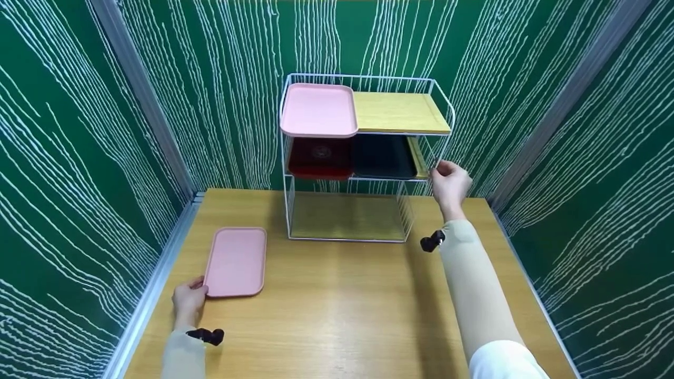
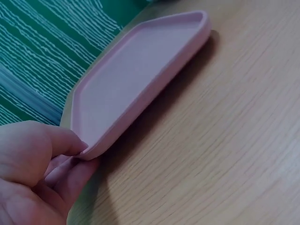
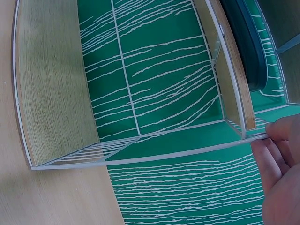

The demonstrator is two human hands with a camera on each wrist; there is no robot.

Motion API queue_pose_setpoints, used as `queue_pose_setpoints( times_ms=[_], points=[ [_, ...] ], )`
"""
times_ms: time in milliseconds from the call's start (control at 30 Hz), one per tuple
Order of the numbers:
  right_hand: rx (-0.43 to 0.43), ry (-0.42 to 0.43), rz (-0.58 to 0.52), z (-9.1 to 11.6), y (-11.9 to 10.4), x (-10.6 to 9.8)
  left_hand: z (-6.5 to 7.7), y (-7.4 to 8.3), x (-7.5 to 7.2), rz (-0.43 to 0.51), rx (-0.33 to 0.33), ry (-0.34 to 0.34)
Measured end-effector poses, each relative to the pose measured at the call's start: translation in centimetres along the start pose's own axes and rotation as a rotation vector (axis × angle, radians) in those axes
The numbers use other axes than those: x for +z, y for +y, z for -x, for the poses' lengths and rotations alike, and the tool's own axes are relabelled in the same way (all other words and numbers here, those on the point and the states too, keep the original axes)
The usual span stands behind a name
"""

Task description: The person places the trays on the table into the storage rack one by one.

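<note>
**shelfguy:** Fingers [image 2: 70,176] of the left hand [image 1: 188,301] are curled under the near corner of the pink tray [image 1: 235,262], thumb on top of the rim, so it's a pinch on one corner. That tray lies flat on the wooden table [image 1: 342,305], near the left edge, well apart from the rack. The right hand [image 1: 449,184] is up at the white wire rack [image 1: 363,158], fingertips [image 3: 286,131] closed on the wire at the right end of the middle shelf.

**trayfan:** A corner pinch looks a bit weak to me. If that tray is getting lifted, I'd slide the fingers further under the short edge so it doesn't droop or twist. And I'd keep the right hand steadying the rack, since the wire frame looks light enough to shift.

**shelfguy:** Agreed. The top shelf already has another pink tray [image 1: 318,109] sitting beside a wooden board [image 1: 400,112], and the middle shelf holds a red tray [image 1: 320,157] and a dark tray [image 1: 383,157]. The bottom shelf [image 1: 347,217] is the open spot, I'd guess.

**trayfan:** What do the wrist cams add?

**shelfguy:** The left wrist view shows the actual pinch and the tray's raised rim, which the head view only hints at. The right wrist view shows the fingertips on the wire and the edge of a board standing behind it. Only the head view shows both hands and the whole rack together.
</note>
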State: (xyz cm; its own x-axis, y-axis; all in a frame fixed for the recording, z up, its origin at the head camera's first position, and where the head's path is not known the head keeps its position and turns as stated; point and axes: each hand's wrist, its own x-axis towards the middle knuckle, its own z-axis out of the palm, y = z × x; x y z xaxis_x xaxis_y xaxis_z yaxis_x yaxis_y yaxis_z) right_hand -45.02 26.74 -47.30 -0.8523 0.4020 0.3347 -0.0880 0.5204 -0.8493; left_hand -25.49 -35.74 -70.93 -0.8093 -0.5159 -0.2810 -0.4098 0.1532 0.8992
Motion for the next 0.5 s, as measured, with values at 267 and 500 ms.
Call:
queue_pose_setpoints(
  times_ms=[267, 500],
  points=[
    [0.014, -0.014, -0.026, 0.1, -0.3, 0.0, 0.3, -0.9, 0.1, 0.243, -0.015, -0.073],
    [-0.003, 0.017, -0.005, 0.1, -0.1, 0.0, 1.0, -1.1, 0.1, 0.328, -0.023, -0.172]
  ],
)
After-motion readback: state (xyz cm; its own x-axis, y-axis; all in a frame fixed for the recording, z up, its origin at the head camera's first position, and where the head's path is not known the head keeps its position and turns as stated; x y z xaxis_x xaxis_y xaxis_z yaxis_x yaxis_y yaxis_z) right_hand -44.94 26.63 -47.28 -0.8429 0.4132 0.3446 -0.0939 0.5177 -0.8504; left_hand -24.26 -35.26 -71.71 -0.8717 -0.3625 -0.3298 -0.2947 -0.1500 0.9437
